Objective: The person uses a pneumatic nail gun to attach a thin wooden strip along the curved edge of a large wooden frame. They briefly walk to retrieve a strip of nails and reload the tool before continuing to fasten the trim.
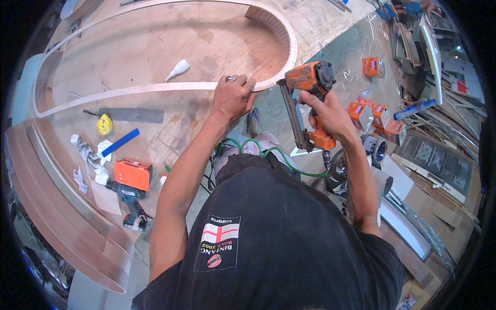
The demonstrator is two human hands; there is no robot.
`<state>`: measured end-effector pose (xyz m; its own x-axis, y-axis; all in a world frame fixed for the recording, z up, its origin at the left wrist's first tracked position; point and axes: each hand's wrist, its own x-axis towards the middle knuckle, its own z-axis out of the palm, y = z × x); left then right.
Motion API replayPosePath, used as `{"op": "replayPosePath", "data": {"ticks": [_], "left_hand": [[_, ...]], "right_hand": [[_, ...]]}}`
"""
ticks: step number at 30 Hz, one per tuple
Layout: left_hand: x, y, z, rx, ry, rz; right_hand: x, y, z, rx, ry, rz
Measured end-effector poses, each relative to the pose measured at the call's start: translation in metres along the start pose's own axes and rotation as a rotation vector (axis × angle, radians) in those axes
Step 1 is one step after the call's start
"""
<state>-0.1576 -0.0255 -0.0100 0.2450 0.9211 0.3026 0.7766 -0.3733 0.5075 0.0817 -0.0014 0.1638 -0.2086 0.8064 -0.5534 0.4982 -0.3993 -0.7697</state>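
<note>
The right hand [326, 114] is wrapped around the grip of one orange nail gun [308, 98], holding it firmly. The gun sits just right of the workbench [155, 46] edge, its head far and uppermost, its handle running down toward the person. Its long dark magazine [292, 116] slants from the nose, which meets the strip, near and slightly right. One green air hose [268, 155] curls from the base of the handle leftward across the person's lap.

The left hand [233, 97] lies flat, fingers closed down over one thin curved wooden strip [155, 88], pressing it at the bench's right edge, just left of the gun's nose. The strip's long axis runs left to right here, then bends far and back around in a loop.

On the bench to the left lie one white glue bottle [178, 69], one yellow tape measure [104, 124], one blue flat bar [120, 142], one cordless drill [129, 199] beside one orange box [133, 173], and a few crumpled white rags [90, 160]. On the floor to the right are about four small orange boxes [380, 111] and one blue tube [416, 109].
</note>
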Motion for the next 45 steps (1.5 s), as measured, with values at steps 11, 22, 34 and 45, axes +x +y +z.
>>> {"op": "replayPosePath", "data": {"ticks": [11,22,34,45], "left_hand": [[0.002,0.005,-0.006,-0.021,-0.006,-0.033],[0.000,0.002,0.003,-0.001,0.025,-0.012],[0.009,0.015,0.002,0.120,-0.080,-0.147],[0.058,0.050,0.033,0.125,-0.034,-0.247]], "right_hand": [[0.007,-0.015,0.000,-0.091,-0.043,0.029],[0.010,-0.008,0.003,-0.141,-0.045,0.061],[-0.038,0.039,-0.021,0.108,0.247,0.037],[-0.069,0.073,-0.024,0.247,0.353,0.025]]}}
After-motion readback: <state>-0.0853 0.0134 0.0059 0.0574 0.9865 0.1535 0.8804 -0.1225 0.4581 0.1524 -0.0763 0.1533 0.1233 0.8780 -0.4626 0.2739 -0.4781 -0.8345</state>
